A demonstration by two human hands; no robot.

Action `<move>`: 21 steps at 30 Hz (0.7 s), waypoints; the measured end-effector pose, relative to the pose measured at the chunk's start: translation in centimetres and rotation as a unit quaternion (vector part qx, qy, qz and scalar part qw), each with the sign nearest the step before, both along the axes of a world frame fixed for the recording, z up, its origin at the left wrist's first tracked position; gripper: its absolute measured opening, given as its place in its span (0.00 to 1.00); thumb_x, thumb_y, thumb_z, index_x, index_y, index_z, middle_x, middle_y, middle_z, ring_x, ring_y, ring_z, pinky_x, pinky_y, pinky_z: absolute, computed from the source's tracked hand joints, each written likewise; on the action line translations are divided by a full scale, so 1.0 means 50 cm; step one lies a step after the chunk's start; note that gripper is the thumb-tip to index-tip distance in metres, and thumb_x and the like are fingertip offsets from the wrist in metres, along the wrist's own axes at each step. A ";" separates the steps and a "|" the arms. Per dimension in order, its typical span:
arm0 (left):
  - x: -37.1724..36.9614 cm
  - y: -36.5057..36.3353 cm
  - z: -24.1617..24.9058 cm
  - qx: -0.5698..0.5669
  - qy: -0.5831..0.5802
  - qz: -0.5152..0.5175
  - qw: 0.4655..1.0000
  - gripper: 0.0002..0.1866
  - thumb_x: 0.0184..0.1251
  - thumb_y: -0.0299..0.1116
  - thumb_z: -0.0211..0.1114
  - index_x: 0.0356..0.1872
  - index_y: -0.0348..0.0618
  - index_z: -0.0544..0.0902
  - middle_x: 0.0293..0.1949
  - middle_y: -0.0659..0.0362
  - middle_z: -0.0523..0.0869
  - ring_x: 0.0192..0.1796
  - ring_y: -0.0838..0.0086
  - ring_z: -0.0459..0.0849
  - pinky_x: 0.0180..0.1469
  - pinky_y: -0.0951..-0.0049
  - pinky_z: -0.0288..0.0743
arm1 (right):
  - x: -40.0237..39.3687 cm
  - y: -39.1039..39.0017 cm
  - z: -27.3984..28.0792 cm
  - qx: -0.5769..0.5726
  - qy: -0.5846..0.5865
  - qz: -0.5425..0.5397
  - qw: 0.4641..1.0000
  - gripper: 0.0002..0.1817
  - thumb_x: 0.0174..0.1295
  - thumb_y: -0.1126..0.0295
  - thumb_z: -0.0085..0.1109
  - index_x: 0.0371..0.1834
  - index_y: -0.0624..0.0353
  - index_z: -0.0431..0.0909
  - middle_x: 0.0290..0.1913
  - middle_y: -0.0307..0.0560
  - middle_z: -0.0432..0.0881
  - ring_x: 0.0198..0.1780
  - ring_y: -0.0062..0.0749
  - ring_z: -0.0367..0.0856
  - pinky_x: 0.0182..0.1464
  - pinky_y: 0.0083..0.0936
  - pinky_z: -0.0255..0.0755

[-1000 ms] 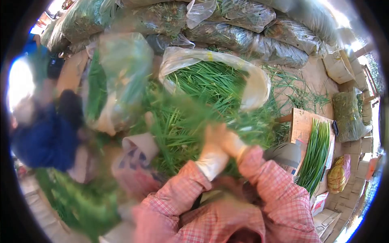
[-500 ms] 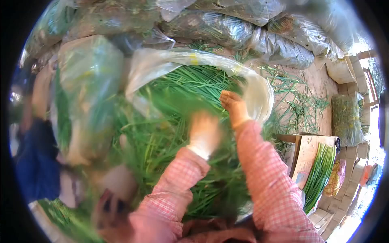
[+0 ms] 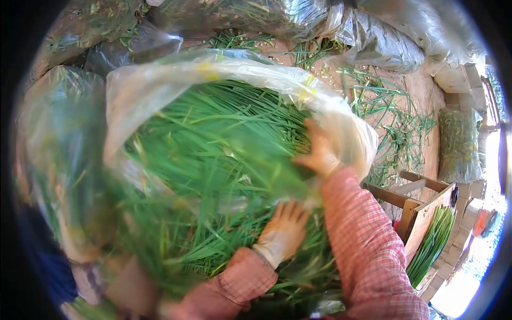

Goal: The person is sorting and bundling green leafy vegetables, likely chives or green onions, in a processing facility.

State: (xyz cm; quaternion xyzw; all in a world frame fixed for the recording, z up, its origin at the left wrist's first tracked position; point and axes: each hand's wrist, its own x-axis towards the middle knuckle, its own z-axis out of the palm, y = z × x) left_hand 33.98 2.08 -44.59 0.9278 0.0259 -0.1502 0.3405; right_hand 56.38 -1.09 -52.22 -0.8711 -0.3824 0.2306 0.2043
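Note:
A large clear plastic bag [image 3: 341, 106] lies wide-mouthed in front of me, filled with long, thin green leaves [image 3: 229, 122] that look like chives. My right hand [image 3: 320, 149] is at the right side of the bag's mouth, thumb apart from the fingers, against the leaves and the inner plastic. Lower down, my left hand [image 3: 285, 229] lies with fingers stretched out at the near rim of the bag, over loose leaves [image 3: 213, 240]. Both hands appear to be gloved. Some leaves in the middle are smeared by motion.
Another filled plastic bag [image 3: 66, 144] stands at the left, beside a person in dark blue clothing [image 3: 42, 256]. Stuffed bags [image 3: 378, 42] line the back. Leaf scraps [image 3: 400, 122] litter the floor. At the right, a wooden stand [image 3: 426, 218] bears a bundle of green stalks [image 3: 434, 245].
My left hand has moved down and right from the leaves to the bag's near rim. My right hand has shifted slightly down and right, its fingers more spread. The view has shifted and the bag looks larger.

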 end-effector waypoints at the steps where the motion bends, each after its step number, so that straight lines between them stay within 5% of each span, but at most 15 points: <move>1: 0.000 0.001 -0.002 -0.002 -0.001 0.000 1.000 0.27 0.62 0.39 0.51 0.61 0.39 0.65 0.62 0.49 0.65 0.67 0.55 0.58 0.68 0.53 0.45 | -0.010 0.015 0.007 -0.040 -0.063 0.057 0.996 0.56 0.31 0.57 0.74 0.66 0.60 0.53 0.63 0.60 0.60 0.65 0.49 0.57 0.67 0.38 0.51; 5: 0.003 0.001 -0.004 -0.006 0.011 -0.005 1.000 0.27 0.62 0.40 0.52 0.61 0.39 0.64 0.62 0.48 0.65 0.67 0.55 0.58 0.68 0.53 0.46 | -0.007 0.057 -0.002 -0.140 -0.135 0.076 0.978 0.65 0.26 0.50 0.76 0.68 0.60 0.44 0.66 0.60 0.54 0.68 0.54 0.50 0.69 0.39 0.45; 9: 0.001 0.001 -0.008 -0.010 0.017 -0.012 1.000 0.28 0.62 0.41 0.52 0.62 0.39 0.64 0.62 0.48 0.65 0.67 0.54 0.57 0.68 0.53 0.47 | 0.063 0.082 -0.010 -0.139 -0.112 0.083 0.980 0.51 0.27 0.52 0.76 0.56 0.66 0.61 0.53 0.58 0.70 0.56 0.50 0.67 0.59 0.37 0.61; 12: 0.003 -0.001 -0.017 -0.015 0.012 -0.009 1.000 0.29 0.62 0.42 0.53 0.62 0.39 0.63 0.62 0.48 0.65 0.67 0.54 0.57 0.68 0.53 0.47 | 0.085 0.097 -0.017 -0.149 -0.157 0.088 0.972 0.46 0.28 0.55 0.76 0.52 0.66 0.64 0.50 0.56 0.72 0.54 0.48 0.70 0.57 0.35 0.64; 16: 0.007 0.007 -0.012 -0.014 0.015 -0.007 1.000 0.29 0.61 0.41 0.54 0.61 0.39 0.64 0.62 0.48 0.65 0.66 0.54 0.58 0.67 0.53 0.48 | 0.042 0.084 -0.051 -0.176 -0.116 0.069 0.975 0.57 0.32 0.61 0.74 0.66 0.59 0.46 0.64 0.62 0.55 0.66 0.52 0.55 0.65 0.38 0.54; 20: 0.000 -0.003 -0.020 -0.025 -0.006 0.007 1.000 0.29 0.60 0.41 0.55 0.61 0.39 0.65 0.60 0.49 0.67 0.65 0.53 0.60 0.67 0.53 0.49 | 0.077 0.115 -0.011 -0.235 -0.142 0.103 0.956 0.41 0.36 0.64 0.71 0.57 0.57 0.61 0.51 0.59 0.73 0.54 0.48 0.73 0.54 0.34 0.69; 21: 0.000 -0.003 -0.024 -0.019 -0.015 0.010 1.000 0.29 0.59 0.41 0.55 0.60 0.39 0.65 0.60 0.49 0.67 0.65 0.54 0.60 0.67 0.53 0.49 | 0.078 0.128 -0.004 -0.183 -0.170 0.085 0.965 0.27 0.37 0.65 0.67 0.45 0.60 0.74 0.36 0.55 0.80 0.41 0.47 0.79 0.49 0.38 0.70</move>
